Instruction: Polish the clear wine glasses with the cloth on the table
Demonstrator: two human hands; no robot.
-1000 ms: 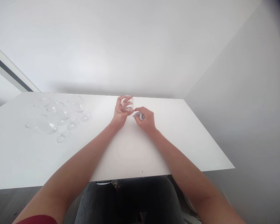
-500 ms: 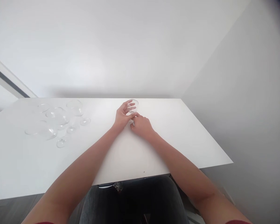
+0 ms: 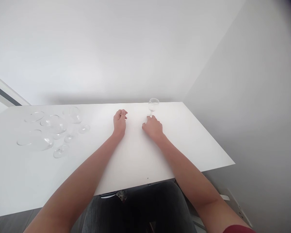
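Note:
A clear stemmed wine glass (image 3: 153,104) stands upright near the back edge of the white table. The fingers of my right hand (image 3: 153,127) are closed around its stem, low down by the foot, which they mostly hide. To the left, my left hand (image 3: 120,123) is apart from the glass and holds nothing. Its fingers are loosely bent, with small gaps between them. Several more clear stemmed glasses, among them a wine glass (image 3: 53,124), are on the left part of the table, close together and partly overlapping in view.
The white table (image 3: 133,161) ends near my legs at the front and meets a white wall (image 3: 106,48) behind. Another wall (image 3: 264,97) rises beyond its right end. A small dark speck lies near the front edge.
My left hand has let go of the wine glass and drawn away to the left. The right hand has carried the glass rightward, and it now stands upright. The view has shifted slightly.

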